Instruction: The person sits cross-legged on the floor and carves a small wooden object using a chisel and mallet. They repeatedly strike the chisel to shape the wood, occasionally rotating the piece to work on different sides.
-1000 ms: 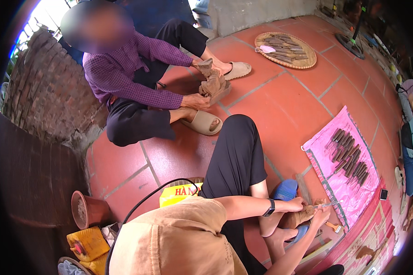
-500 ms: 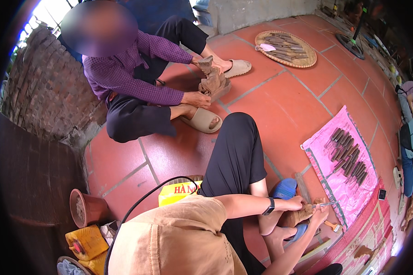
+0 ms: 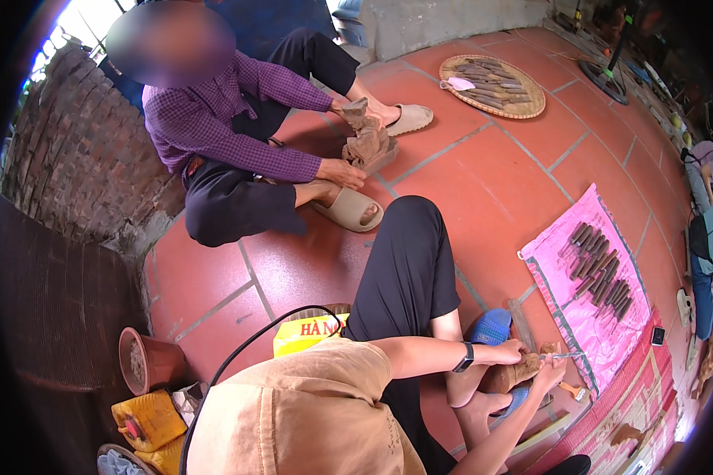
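1. Red tiled floor (image 3: 491,170) spreads across the scene, with a rough brick wall (image 3: 79,150) between nine and ten o'clock.
2. At four o'clock, low by my feet, is a brown wooden piece (image 3: 523,370), partly covered by my hands.
3. My left hand (image 3: 509,351) rests against the upper side of that wood, its fingers curled; I cannot tell whether they grip it. A dark watch (image 3: 465,358) circles that wrist.
4. My right hand (image 3: 553,374) is just beside it, its fingers closed narrow on a thin metal tool (image 3: 572,355) that sticks out toward three o'clock.
5. Near my hands are a blue sandal (image 3: 495,326) and a flat brush (image 3: 573,389) with an orange handle, both also around four o'clock.
6. At three o'clock, dark stick-shaped tools (image 3: 606,269) lie in rows on a pink sheet (image 3: 550,253).
7. Between one and two o'clock, a round woven tray (image 3: 537,93) holds more brown sticks (image 3: 491,81).
8. At ten o'clock sits another person (image 3: 194,127) in a purple checked shirt, both hands at a brown carving (image 3: 368,144).
9. At eight o'clock stands a reddish-brown bucket (image 3: 164,364), with a yellow container (image 3: 146,417) just below.
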Available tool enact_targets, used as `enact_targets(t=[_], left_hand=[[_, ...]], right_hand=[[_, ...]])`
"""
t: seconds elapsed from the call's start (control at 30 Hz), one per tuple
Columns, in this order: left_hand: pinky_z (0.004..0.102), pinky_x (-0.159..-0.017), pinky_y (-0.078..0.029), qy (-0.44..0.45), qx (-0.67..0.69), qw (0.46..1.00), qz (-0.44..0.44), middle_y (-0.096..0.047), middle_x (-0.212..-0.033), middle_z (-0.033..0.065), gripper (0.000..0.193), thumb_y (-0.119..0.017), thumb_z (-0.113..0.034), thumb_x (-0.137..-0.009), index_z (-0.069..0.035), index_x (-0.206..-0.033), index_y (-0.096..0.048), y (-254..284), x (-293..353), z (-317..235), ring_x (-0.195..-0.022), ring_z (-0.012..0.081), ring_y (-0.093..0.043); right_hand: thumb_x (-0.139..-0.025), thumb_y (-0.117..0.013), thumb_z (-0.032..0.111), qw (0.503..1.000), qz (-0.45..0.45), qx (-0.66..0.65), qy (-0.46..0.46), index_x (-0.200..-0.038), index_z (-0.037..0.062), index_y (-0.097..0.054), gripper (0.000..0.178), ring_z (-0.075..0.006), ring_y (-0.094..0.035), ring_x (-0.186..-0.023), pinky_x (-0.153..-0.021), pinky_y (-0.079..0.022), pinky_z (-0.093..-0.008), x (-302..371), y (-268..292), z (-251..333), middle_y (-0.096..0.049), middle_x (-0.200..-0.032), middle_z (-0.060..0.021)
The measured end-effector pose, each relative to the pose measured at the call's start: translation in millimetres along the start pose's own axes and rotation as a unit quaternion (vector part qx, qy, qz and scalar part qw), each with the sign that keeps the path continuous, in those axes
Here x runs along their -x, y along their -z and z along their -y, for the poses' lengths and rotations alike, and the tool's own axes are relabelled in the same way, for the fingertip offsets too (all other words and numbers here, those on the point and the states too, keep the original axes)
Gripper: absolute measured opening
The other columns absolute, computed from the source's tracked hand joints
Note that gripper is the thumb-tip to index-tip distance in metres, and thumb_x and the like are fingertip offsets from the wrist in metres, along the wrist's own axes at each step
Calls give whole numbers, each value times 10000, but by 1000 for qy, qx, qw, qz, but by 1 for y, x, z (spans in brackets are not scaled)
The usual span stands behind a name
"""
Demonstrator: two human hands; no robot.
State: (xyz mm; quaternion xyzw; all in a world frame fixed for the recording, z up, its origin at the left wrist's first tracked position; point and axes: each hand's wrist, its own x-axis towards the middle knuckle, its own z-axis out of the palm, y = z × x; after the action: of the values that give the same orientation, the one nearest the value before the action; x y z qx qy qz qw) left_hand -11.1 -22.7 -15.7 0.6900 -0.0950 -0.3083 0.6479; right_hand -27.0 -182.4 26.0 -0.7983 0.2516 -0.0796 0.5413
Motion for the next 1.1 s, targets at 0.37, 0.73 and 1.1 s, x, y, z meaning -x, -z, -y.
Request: enact_targets(t=[0.37,0.73,1.1], left_hand=[[391,-1003,-409,-79,-134,985,78,-525,-1322,209,635,-555,-94,-860,-103,-1456,-338,5,30,-32,-1206,349,-515],[429,-926,-453,-86,-146,985,16,-593,-1171,265,569,-620,-153,-828,-15,-1350,-440,-4,18,-8,-1124,380,-564],[438,-919,-443,-54,-169,983,41,-598,-1116,271,550,-653,-203,-824,51,-1274,-465,-3,13,-12,-1086,392,-570]], right_hand=[[-843,-585,-73,998,-8,26,57,-1005,-49,-526,174,-146,-543,-676,-625,-456,-293,8,3,-4,-580,-771,-84],[-865,-549,-76,995,40,-46,75,-1043,-62,-504,185,-151,-565,-735,-676,-469,-283,12,3,-2,-579,-808,-98],[-851,-577,-67,997,20,36,70,-1105,-47,-526,260,-189,-581,-706,-673,-481,-324,9,4,6,-607,-844,-117]])
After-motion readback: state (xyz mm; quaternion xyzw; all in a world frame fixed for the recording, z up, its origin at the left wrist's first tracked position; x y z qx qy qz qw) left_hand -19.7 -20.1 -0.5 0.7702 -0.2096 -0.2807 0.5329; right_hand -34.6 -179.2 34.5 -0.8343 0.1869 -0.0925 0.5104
